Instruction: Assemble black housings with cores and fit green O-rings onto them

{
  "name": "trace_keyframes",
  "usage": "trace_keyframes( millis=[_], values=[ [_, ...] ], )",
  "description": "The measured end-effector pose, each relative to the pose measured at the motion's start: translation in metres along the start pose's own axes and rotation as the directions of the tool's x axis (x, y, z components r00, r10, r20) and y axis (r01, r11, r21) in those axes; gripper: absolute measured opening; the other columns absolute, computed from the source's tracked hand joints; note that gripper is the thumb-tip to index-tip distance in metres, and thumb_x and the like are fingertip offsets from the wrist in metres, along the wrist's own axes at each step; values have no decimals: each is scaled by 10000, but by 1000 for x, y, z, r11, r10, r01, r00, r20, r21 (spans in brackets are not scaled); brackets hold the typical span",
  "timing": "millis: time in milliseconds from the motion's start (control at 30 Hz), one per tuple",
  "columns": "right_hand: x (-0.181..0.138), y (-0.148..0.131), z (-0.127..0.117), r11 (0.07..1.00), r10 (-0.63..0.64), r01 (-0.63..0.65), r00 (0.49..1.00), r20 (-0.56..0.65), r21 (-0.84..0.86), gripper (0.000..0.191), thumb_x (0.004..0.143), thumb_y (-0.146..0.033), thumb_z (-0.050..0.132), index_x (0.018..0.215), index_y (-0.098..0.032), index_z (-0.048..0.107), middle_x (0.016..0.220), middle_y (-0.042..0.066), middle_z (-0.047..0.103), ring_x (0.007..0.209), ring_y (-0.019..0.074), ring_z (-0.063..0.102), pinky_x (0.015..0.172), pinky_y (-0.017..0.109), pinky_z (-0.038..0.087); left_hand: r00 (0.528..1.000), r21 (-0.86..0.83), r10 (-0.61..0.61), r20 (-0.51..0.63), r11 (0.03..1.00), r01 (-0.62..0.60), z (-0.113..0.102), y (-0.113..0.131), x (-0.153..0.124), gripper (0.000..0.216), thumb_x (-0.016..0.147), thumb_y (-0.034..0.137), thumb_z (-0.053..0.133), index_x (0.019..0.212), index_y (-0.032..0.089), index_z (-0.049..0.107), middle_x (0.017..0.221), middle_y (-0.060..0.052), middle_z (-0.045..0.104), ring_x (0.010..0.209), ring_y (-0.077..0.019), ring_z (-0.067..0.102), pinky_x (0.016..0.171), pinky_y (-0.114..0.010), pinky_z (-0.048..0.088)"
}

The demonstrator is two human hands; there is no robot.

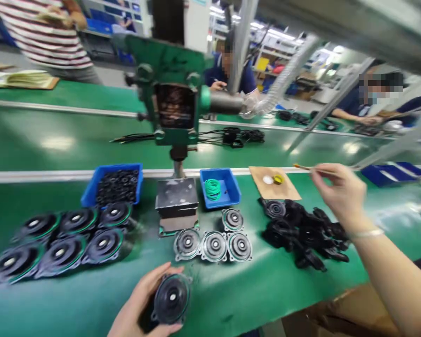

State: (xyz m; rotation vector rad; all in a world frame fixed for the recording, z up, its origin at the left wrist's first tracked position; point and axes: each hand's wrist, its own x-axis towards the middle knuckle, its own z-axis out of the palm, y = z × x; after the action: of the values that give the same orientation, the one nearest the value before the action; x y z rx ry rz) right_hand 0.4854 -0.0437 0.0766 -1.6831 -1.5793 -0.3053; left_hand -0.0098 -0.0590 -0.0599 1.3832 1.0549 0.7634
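Observation:
My left hand (140, 304) is closed round a black round disc part (171, 298) at the near edge of the green table (91, 299). My right hand (340, 192) is raised over the right side and pinches a thin brush (310, 168) whose tip points left, toward a brown card (274, 188) with a white blob and a yellow blob on it. Under my right hand lies a heap of black parts (301, 231). Several silver round discs (214, 243) lie between my hands.
A green press machine (173, 107) stands at the table's middle over a dark block (177, 199). A blue bin of black rings (114, 185) and a blue bin of green rings (219, 187) flank it. Finished black discs (59, 238) lie left. Other people work across the conveyor.

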Motion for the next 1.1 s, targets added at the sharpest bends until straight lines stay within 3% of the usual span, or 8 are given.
trace_keyframes(
  millis=[67,167,267,367,433,600,733,1100],
  values=[
    [-21,-45,5,988,60,-48,996,-73,149,160,971,-267,602,1092,-187,669,982,82,689,835,173,700,830,321,544,993,-57,-61,99,996,67,-4,5,-2,809,709,439,890,1400,298,495,1344,-103,659,1269,-315,606,1125,-444,452],
    [-60,-119,23,776,287,-309,949,129,550,181,932,-178,678,1095,-257,674,957,56,712,767,189,712,744,342,594,963,-77,-76,259,992,99,-11,11,-2,891,723,340,902,1466,336,410,1369,-90,637,1312,-292,571,1161,-448,397],
    [-92,-176,54,578,24,-362,903,429,731,135,979,-153,596,990,-213,717,891,69,720,911,235,730,756,370,616,923,-42,-62,379,996,84,-16,13,-2,966,733,279,900,1510,370,333,1391,-79,616,1310,-279,570,1180,-467,363],
    [-109,-206,85,297,-52,-548,808,586,782,153,991,-133,580,1054,-232,678,963,46,705,825,183,745,740,349,626,906,1,-57,419,998,62,-18,10,-4,994,754,283,886,1535,388,280,1383,-67,620,1289,-269,584,1192,-477,341],
    [-113,-216,99,209,-86,-613,765,639,762,132,975,-132,614,1043,-232,666,1007,41,689,776,155,741,733,332,625,901,28,-55,431,998,48,-18,8,-5,1006,764,283,877,1544,404,252,1395,-53,615,1303,-261,573,1199,-468,330],
    [-109,-220,109,353,-217,-609,686,695,711,45,961,-171,648,985,-196,676,966,57,712,816,167,742,750,310,608,902,26,-32,430,999,23,-18,5,-6,1032,764,240,875,1529,477,225,1437,8,588,1335,-228,547,1200,-410,337],
    [-95,-218,109,541,-328,-443,671,665,715,48,963,-197,655,975,-185,699,953,47,736,843,138,723,787,256,579,905,32,-13,426,999,-1,-17,6,-5,1044,756,214,877,1532,475,228,1429,15,596,1335,-226,549,1197,-397,345],
    [-81,-229,76,802,-449,-46,610,653,595,77,1026,-199,538,1038,-173,610,996,37,699,907,130,657,845,245,514,934,71,46,355,995,-76,-12,4,-10,988,781,285,859,1553,404,254,1382,-45,628,1294,-254,589,1157,-407,416]
  ],
)
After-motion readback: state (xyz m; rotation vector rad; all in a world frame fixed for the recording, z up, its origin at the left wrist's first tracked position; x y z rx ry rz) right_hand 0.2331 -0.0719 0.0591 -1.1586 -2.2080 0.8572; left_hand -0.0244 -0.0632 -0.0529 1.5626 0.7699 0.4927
